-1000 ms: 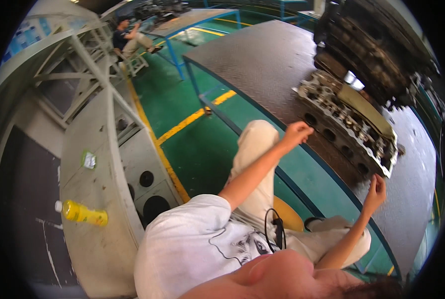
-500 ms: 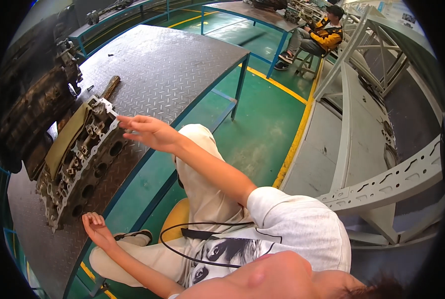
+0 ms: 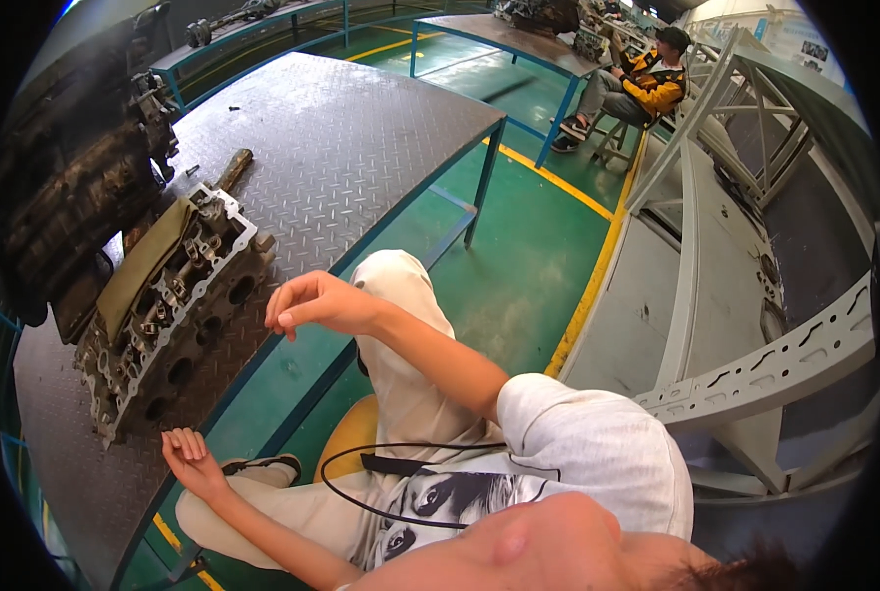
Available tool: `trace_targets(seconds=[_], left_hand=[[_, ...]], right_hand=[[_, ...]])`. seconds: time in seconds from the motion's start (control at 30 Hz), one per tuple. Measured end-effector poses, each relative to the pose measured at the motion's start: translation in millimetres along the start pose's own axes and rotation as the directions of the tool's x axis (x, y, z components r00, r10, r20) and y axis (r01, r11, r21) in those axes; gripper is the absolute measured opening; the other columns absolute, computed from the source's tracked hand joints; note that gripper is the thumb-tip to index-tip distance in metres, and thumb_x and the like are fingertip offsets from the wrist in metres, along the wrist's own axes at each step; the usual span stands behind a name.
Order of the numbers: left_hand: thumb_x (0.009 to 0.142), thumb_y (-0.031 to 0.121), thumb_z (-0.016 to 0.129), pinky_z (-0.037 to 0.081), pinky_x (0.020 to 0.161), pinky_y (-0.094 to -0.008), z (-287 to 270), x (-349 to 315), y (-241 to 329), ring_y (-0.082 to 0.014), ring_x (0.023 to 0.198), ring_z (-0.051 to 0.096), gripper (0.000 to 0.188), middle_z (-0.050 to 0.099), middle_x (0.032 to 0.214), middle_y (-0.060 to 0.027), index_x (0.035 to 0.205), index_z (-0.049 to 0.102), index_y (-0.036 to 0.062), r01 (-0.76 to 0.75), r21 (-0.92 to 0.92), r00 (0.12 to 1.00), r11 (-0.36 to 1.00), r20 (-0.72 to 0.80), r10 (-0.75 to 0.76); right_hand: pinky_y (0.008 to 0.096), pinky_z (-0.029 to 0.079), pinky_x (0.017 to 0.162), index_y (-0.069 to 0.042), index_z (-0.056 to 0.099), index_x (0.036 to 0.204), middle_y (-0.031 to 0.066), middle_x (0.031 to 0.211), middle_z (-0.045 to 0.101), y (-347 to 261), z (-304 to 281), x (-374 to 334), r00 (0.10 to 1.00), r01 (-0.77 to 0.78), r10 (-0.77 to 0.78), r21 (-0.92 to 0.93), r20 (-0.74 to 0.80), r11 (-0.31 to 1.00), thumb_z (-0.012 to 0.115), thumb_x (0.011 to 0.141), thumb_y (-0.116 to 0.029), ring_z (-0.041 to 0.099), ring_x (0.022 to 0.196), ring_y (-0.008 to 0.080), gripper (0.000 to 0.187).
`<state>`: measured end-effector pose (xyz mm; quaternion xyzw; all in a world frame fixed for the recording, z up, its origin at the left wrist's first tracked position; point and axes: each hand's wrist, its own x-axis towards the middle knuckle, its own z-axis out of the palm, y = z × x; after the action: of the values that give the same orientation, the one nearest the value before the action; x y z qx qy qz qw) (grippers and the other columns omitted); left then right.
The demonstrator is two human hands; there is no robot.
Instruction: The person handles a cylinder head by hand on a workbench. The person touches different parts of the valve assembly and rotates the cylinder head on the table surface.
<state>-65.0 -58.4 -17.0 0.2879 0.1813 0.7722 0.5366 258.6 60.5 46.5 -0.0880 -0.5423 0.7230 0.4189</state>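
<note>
An engine cylinder head [image 3: 225, 225] lies on the metal-topped table [image 3: 332, 123], its row of round ports facing me. Along its far side rests a long olive strip [image 3: 144, 271] whose material I cannot make out. My right hand [image 3: 322, 302] hovers in front of the table's near edge, apart from the cylinder head, with its fingers loosely bent and nothing visible in them. By the near edge, close to the lower end of the cylinder head, my left hand [image 3: 194, 461] has its fingers raised and extended, and it holds nothing I can see.
A large dark engine part [image 3: 75, 197] stands behind the cylinder head. A brown stick-like piece [image 3: 234, 169] lies at its upper end. To the right is a grey metal frame [image 3: 691, 256]. A person [image 3: 647, 84] sits by another table [image 3: 504, 34].
My right hand has drawn back from the upper end of the cylinder head toward me, and its stretched fingers have bent. My left hand has hardly moved.
</note>
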Motion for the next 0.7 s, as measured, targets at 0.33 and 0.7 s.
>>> trace_targets(seconds=[0.33,0.7], left_hand=[[0.094,0.025,0.054,0.031,0.049,-0.0187,2.9,-8.1,-0.6,-0.0053,0.054,0.042,0.023,0.051,0.065,0.0010,0.088,0.061,0.0048,-0.006,0.578,0.934,0.816,-0.288,0.210],[0.089,0.022,0.061,0.035,0.052,-0.0180,-7.3,-9.3,-1.0,-0.0047,0.061,0.048,0.019,0.059,0.075,-0.0004,0.095,0.064,0.0038,0.088,0.866,0.942,0.492,-0.233,0.241]], right_hand=[[0.0249,0.046,0.064,-0.004,0.064,0.084,0.0022,0.078,0.062,4.2,-11.7,-4.0,0.963,-0.018,-0.026,-0.162,-0.267,0.987,0.069,0.080,-0.018,0.056,0.070,0.0100,0.015],[0.0227,0.046,0.056,-0.004,0.062,0.086,0.0019,0.076,0.062,35.6,-37.8,41.5,0.923,-0.118,-0.009,-0.306,-0.384,0.945,0.068,0.081,-0.021,0.057,0.066,0.0087,0.018]])
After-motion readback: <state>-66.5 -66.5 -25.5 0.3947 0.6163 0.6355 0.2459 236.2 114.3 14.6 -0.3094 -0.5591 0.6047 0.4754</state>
